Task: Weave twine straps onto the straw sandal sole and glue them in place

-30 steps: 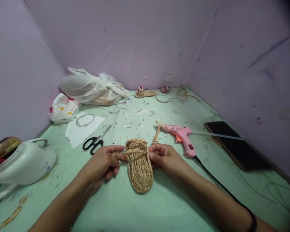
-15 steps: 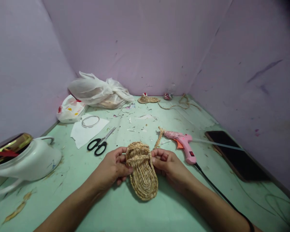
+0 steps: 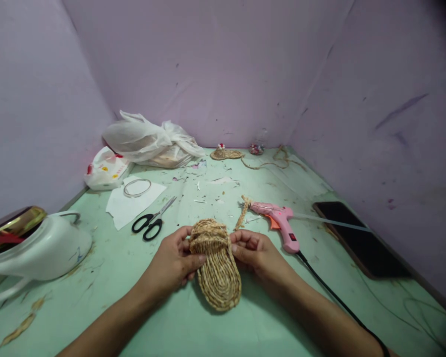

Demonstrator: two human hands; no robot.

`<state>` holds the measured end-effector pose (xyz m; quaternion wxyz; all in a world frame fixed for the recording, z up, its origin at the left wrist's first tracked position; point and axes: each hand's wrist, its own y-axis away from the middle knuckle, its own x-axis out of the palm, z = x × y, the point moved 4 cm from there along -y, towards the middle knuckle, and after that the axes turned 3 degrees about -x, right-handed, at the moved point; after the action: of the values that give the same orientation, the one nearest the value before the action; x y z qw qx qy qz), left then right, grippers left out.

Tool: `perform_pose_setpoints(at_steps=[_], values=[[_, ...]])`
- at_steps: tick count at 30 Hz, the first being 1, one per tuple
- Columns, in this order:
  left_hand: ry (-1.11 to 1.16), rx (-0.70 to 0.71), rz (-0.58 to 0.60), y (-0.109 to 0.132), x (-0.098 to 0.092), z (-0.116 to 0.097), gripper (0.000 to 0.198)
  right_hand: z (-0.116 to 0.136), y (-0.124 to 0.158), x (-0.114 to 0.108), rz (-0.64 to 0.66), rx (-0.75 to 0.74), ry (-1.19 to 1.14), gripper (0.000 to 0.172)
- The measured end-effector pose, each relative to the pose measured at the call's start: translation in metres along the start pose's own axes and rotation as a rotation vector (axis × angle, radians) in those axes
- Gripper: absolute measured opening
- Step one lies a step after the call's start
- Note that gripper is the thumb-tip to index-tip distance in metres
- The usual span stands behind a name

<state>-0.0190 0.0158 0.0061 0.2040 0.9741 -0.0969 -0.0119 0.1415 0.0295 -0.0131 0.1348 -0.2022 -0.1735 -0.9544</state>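
Note:
A small woven straw sandal (image 3: 217, 267) lies on the green table (image 3: 267, 322), toe away from me. My left hand (image 3: 173, 263) pinches its left edge at the strap, fingers curled. My right hand (image 3: 254, 250) grips the right edge at the strap in the same way. A short braided straw piece (image 3: 242, 212) lies just beyond the sandal.
A pink glue gun (image 3: 280, 223) with a black cord lies right of the sandal, a dark phone (image 3: 360, 238) beyond it. Black scissors (image 3: 150, 223), white paper with a ring (image 3: 136, 191), plastic bags (image 3: 148, 141) and a white pot (image 3: 40, 248) are on the left. Straw pieces (image 3: 226, 152) lie at the back.
Both hands have closed in on the sandal's strap sides, and the sandal has shifted slightly. The view has tilted a little.

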Motion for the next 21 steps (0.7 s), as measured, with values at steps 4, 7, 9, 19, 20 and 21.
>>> perform_pose_setpoints(at_steps=[4, 7, 9, 19, 20, 21], values=[[-0.005, 0.007, -0.082, 0.000, -0.001, -0.003, 0.041, 0.003, 0.001, -0.002, -0.096, -0.021, -0.016, 0.030], [0.001, 0.007, -0.105, -0.001, 0.003, -0.005, 0.043, 0.005, 0.002, 0.003, -0.057, -0.067, 0.083, 0.033], [0.003, 0.021, -0.081, -0.002, 0.005, -0.006, 0.044, 0.004, 0.002, 0.008, 0.014, -0.086, 0.163, 0.032], [0.280, 0.026, 0.156, -0.003, 0.004, -0.006, 0.033, 0.001, 0.000, -0.004, -0.040, 0.003, -0.044, 0.031], [0.252, 0.005, 0.120, -0.003, 0.004, -0.004, 0.028, 0.002, 0.000, -0.004, -0.040, 0.007, -0.053, 0.031], [0.221, -0.013, 0.088, -0.003, 0.004, -0.002, 0.023, 0.001, 0.000, -0.004, -0.037, 0.010, -0.059, 0.030]])
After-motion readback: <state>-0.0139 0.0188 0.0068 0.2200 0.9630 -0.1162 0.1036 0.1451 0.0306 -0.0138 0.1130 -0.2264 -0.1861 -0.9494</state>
